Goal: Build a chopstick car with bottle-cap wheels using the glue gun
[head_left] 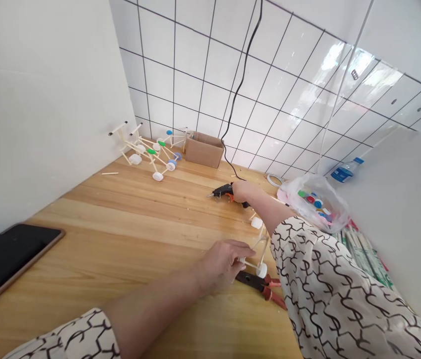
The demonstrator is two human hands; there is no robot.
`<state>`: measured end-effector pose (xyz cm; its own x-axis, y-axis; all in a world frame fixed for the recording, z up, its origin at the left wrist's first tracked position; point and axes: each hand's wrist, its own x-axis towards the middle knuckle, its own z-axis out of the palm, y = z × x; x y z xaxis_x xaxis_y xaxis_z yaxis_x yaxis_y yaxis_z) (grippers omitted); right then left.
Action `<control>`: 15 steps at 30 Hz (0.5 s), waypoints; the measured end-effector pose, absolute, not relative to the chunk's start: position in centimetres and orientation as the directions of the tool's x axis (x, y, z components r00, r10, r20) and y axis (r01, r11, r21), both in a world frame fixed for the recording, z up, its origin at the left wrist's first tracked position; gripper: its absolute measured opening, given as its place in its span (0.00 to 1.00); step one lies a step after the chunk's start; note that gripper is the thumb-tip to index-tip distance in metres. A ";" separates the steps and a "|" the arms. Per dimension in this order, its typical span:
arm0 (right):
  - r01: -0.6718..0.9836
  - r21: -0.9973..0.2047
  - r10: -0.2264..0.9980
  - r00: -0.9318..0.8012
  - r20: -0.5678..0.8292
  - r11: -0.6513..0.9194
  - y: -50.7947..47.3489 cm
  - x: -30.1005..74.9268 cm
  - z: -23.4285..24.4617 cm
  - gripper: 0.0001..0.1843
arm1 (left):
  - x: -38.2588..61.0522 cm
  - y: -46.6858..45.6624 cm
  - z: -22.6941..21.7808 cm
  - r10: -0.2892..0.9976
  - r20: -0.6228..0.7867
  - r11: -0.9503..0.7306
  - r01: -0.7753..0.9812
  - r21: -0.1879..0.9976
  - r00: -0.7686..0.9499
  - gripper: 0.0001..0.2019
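My right hand (240, 190) reaches far across the wooden table (128, 229) and is closed round the grip of a black glue gun (222, 192), whose nozzle points left. Its black cord (243, 75) runs up the tiled wall. My left hand (225, 262) rests on the table, fingers curled on a small frame of wooden sticks with white bottle caps (258, 254). Red-handled pliers (266, 286) lie just under that frame.
Finished stick-and-cap models (150, 152) stand at the back left beside a small cardboard box (203, 148). A plastic bag of coloured caps (313, 202), a water bottle (347, 170) and a tape roll (274, 178) lie at the right. A dark tablet (4, 259) sits at the left edge.
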<state>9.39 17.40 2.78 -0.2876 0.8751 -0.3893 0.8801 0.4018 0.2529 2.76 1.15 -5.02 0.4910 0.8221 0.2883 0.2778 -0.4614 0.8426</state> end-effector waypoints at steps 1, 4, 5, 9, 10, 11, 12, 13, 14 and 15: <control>0.883 0.250 0.884 -0.296 -0.363 0.398 17.3 9.3 3.1 0.16 | 2.8 1.2 -5.1 0.819 0.291 -0.465 0.275 0.841 0.494 0.17; 0.894 0.244 0.914 -0.315 -0.257 0.376 17.2 8.8 4.4 0.15 | 2.8 1.2 -5.4 0.807 0.306 -0.482 0.265 0.835 0.505 0.17; 0.898 0.242 0.923 -0.319 -0.214 0.366 17.1 8.6 5.0 0.15 | 2.8 1.2 -5.5 0.809 0.311 -0.483 0.263 0.835 0.499 0.17; 0.918 0.238 0.947 -0.321 -0.028 0.318 17.0 8.6 8.3 0.17 | 2.9 1.2 -5.9 0.828 0.318 -0.467 0.255 0.847 0.462 0.18; 0.922 0.236 0.948 -0.318 0.013 0.306 16.9 8.9 9.1 0.17 | 2.9 1.2 -5.9 0.830 0.314 -0.462 0.254 0.850 0.460 0.18; 0.928 0.234 0.949 -0.311 0.054 0.291 16.9 9.5 9.8 0.17 | 2.9 1.2 -5.9 0.832 0.310 -0.458 0.254 0.852 0.459 0.18; 0.935 0.227 0.947 -0.303 0.107 0.273 16.9 10.3 10.5 0.18 | 2.9 1.1 -5.9 0.835 0.309 -0.454 0.255 0.853 0.455 0.19; 0.950 0.192 0.933 -0.287 0.220 0.247 16.8 11.3 11.1 0.17 | 2.9 1.1 -5.9 0.838 0.308 -0.452 0.258 0.854 0.450 0.19; 0.961 0.151 0.910 -0.267 0.317 0.230 16.7 12.5 11.7 0.16 | 2.9 1.1 -5.9 0.841 0.308 -0.451 0.261 0.853 0.445 0.19; 0.966 0.111 0.886 -0.259 0.384 0.235 16.6 13.9 12.1 0.15 | 2.9 1.1 -5.9 0.841 0.309 -0.452 0.263 0.852 0.444 0.19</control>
<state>13.94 16.60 12.12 -0.2593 0.8862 0.3840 0.9658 0.2346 0.1107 2.89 1.11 -5.92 0.4436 0.8413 0.3091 0.2634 -0.4520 0.8522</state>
